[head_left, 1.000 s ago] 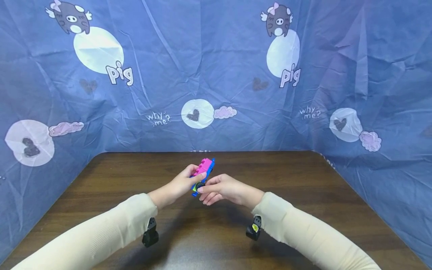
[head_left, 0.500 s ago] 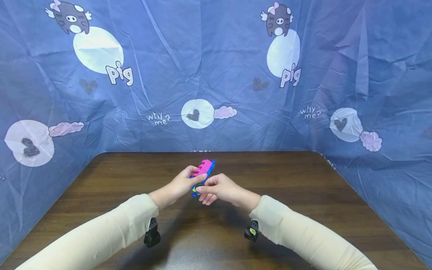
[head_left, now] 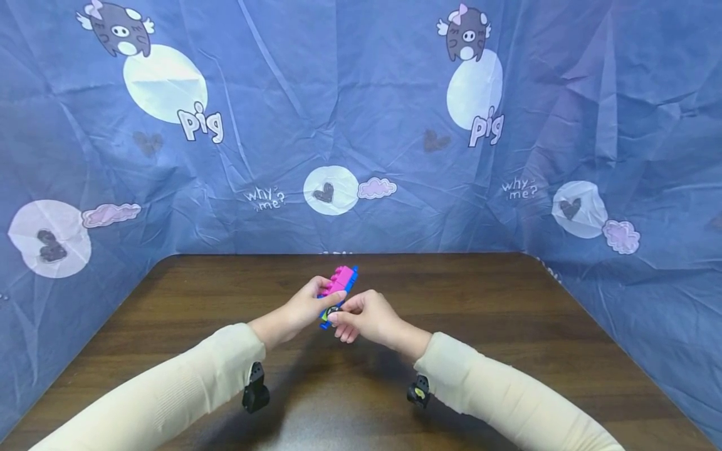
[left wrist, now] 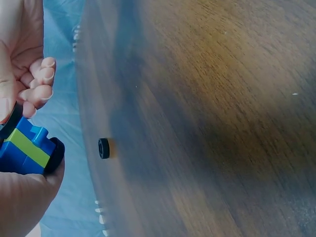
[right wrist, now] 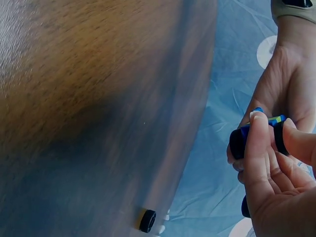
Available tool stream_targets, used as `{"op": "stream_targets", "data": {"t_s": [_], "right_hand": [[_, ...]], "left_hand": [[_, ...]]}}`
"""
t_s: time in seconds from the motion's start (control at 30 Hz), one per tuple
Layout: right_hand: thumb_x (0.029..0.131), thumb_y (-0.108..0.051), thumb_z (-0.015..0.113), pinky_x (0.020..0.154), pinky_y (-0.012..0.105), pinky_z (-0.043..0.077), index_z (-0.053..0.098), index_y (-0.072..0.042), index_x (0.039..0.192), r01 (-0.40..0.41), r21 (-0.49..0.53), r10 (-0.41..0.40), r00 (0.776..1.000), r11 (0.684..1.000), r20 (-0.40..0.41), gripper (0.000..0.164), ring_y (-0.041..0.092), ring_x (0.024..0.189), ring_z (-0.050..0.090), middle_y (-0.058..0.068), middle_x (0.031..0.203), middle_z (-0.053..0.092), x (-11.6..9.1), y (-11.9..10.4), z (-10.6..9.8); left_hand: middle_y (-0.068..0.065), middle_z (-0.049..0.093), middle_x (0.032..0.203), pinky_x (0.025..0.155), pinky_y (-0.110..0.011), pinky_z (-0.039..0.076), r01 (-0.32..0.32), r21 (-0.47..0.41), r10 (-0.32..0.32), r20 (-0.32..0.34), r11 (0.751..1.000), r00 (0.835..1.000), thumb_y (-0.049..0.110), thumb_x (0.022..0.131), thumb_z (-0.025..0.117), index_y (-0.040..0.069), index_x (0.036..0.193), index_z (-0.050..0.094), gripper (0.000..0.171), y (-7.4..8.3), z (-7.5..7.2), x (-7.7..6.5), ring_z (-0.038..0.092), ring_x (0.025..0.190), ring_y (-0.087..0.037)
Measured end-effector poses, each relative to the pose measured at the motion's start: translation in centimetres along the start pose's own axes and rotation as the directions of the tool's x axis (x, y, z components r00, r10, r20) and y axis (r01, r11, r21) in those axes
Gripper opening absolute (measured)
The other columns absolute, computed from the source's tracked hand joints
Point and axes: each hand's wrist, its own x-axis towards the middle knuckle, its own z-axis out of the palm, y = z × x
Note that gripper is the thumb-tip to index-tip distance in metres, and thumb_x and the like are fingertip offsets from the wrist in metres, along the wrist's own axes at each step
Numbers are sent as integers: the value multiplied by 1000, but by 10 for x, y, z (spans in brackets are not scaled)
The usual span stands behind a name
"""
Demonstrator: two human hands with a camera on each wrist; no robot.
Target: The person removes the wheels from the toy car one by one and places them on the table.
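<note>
A toy car (head_left: 344, 275) of building blocks, pink bricks on a blue base, is held over the table, tilted with its far end to the right. My left hand (head_left: 299, 313) grips its body, thumb across the near side. At the car's near end, by a yellow-green strip (left wrist: 28, 146), my right hand (head_left: 375, 319) pinches a black wheel (left wrist: 13, 120) between thumb and index finger, right at the blue base. On the opposite side of that end sits another black wheel (left wrist: 57, 155). The hands cover part of the car.
A loose black wheel (left wrist: 103, 148) stands on its edge on the brown wooden table (head_left: 361, 401), near the far edge; the hands and car hide it in the head view. Behind the table hangs a blue printed cloth (head_left: 406, 138).
My right wrist has dropped and turned slightly, while its fingers have closed in on the wheel at the car's near end. The left hand and the car have barely moved.
</note>
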Motion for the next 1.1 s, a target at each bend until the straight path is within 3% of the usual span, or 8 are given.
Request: {"op": "stream_targets", "data": {"t_s": [0.33, 0.93, 1.1], "right_hand": [[86, -14, 73, 56, 48, 57, 72, 8, 81, 43, -97, -49, 997, 994, -57, 22, 13, 47, 64, 18, 64, 69, 3, 0, 4], [87, -13, 72, 55, 44, 58, 72, 9, 80, 22, -182, -39, 995, 983, -93, 23, 13, 46, 63, 16, 61, 69, 0, -3, 7], [86, -15, 73, 51, 35, 57, 73, 7, 78, 62, -242, -88, 991, 968, -99, 23, 13, 48, 64, 13, 61, 69, 2, -1, 10]], "left_hand": [[-21, 52, 119, 86, -31, 50, 4, 21, -4, 1, 1000, 1000, 24, 100, 54, -5, 125, 38, 41, -2, -3, 3, 57, 104, -26], [-21, 55, 114, 81, -29, 50, 5, 40, -4, -41, 999, 999, 22, 100, 55, -5, 123, 40, 38, -5, 2, 3, 59, 99, -24], [-20, 53, 112, 82, -31, 49, 54, 54, -50, -74, 997, 996, 24, 100, 54, -6, 121, 40, 39, -6, 0, 3, 56, 98, -25]]}}
